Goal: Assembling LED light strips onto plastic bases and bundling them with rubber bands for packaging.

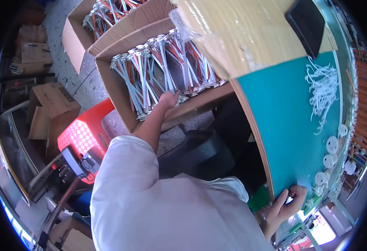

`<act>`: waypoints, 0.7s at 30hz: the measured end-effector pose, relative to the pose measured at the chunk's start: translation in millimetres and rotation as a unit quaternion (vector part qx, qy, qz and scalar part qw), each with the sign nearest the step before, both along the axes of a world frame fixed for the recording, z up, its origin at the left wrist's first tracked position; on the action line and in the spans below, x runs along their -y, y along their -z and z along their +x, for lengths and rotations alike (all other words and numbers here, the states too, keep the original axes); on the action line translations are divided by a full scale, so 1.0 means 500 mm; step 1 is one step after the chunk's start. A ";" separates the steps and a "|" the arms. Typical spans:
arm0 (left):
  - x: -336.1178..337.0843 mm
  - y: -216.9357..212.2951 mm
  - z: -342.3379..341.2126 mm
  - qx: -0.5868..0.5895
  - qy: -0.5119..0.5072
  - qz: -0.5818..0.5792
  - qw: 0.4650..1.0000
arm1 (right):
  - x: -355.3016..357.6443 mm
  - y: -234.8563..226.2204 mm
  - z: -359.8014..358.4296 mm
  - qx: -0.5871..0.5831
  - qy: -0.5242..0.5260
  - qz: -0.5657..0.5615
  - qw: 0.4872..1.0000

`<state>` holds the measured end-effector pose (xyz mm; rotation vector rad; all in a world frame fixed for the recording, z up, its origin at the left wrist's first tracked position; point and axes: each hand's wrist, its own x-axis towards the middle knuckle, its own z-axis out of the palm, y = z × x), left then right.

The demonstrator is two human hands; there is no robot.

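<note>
My left hand [169, 100] reaches down into an open cardboard box [118, 98] at the upper middle. Its fingers are closed at the lower end of a bundle of long, thin, flat strips [162, 65], silvery with some orange-brown ones beside them. More such bundles stand side by side in the box, with pale pieces at their ends. Near the front edge of the green table top [271, 121], my right hand [286, 205] rests with thumb and fingers curled together. A small bright spot shows between them, but what they hold, if anything, is hidden.
Another box of strips [104, 16] stands behind. On the table lie white cords [321, 90], white round discs [332, 144] and cardboard [250, 33] bearing a black flat device [307, 27]. A red plastic stool [85, 131] and a brown carton [54, 106] are at left.
</note>
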<state>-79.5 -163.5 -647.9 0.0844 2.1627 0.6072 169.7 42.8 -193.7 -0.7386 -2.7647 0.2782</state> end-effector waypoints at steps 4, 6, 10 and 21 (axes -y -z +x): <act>-0.004 0.078 0.014 -0.042 0.135 -0.042 0.989 | 0.013 -0.003 -0.007 -0.009 0.005 -0.018 1.000; -0.033 0.036 0.009 -0.049 0.155 -0.065 0.985 | 0.016 -0.006 -0.010 -0.020 0.008 -0.018 1.000; -0.025 -0.040 0.000 -0.068 0.129 -0.019 0.989 | 0.016 -0.015 -0.005 -0.024 -0.017 -0.017 0.999; 0.108 -0.312 0.138 -0.174 0.163 0.171 0.956 | 0.007 -0.017 0.013 -0.095 -0.077 0.027 0.992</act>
